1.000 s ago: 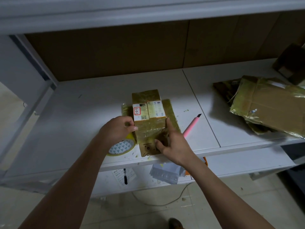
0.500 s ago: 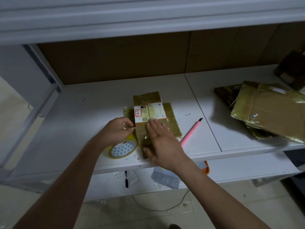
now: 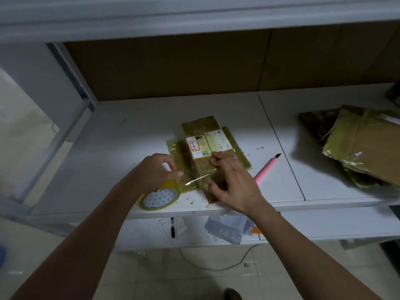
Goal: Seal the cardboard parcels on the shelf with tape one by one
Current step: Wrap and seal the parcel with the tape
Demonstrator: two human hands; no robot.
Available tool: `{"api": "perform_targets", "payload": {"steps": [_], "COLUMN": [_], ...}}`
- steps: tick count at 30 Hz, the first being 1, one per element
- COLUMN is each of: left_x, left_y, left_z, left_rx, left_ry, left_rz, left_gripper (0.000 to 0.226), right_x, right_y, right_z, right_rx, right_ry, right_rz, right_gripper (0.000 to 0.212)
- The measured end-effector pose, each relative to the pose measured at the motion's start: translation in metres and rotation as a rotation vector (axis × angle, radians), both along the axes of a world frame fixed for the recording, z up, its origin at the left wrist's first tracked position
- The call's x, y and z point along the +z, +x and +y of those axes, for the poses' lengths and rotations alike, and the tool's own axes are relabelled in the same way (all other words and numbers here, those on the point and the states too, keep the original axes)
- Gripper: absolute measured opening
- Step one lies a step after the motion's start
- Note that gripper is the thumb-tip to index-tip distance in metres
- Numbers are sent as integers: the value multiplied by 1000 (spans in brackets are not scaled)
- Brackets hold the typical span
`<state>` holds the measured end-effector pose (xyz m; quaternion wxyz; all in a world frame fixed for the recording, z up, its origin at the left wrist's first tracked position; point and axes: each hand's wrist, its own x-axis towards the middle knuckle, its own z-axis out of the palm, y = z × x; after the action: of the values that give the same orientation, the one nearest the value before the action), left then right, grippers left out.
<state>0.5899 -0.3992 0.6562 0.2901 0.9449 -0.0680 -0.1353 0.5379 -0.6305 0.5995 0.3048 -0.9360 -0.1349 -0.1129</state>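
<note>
A small cardboard parcel point(image 3: 204, 129) wrapped in yellowish tape, with white labels on top, lies on the white shelf point(image 3: 134, 135) near its front edge. My left hand point(image 3: 154, 172) grips a roll of yellow tape point(image 3: 159, 198) just left of the parcel. A strip of tape stretches from the roll across to the parcel. My right hand point(image 3: 232, 182) lies flat on the parcel's near end, fingers straight and pressing the tape down.
A pink utility knife point(image 3: 267, 168) lies right of the parcel. Larger taped cardboard parcels point(image 3: 365, 144) are piled at the right. Papers, a pen and a plastic bag point(image 3: 227, 229) sit on the lower shelf. A shelf board hangs overhead.
My right hand moved from the parcel's near corner onto its top and now presses flat. The left hand drew the roll slightly left, pulling out a strip of tape.
</note>
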Motion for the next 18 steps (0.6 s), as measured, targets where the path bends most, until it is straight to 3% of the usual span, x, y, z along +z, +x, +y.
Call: {"api": "perform_targets", "payload": {"steps": [6,13,18], "left_x": [-10,-12,-14], "left_y": [-12,-17,-15], "left_z": [0,7,-2], "left_rx": [84,67,67], "left_ry": [-64,-178,96], "left_rz": [-56,-34,-123], "left_gripper": [22,10,14], "right_x": [2,3,-2], "right_y": [3,11,12], "right_z": [21,51,47], "right_rx": [-164,-368,-349], "right_ry": [91,-47,-27], "right_rz": [-13,18,-9], "right_gripper": [45,64,59]}}
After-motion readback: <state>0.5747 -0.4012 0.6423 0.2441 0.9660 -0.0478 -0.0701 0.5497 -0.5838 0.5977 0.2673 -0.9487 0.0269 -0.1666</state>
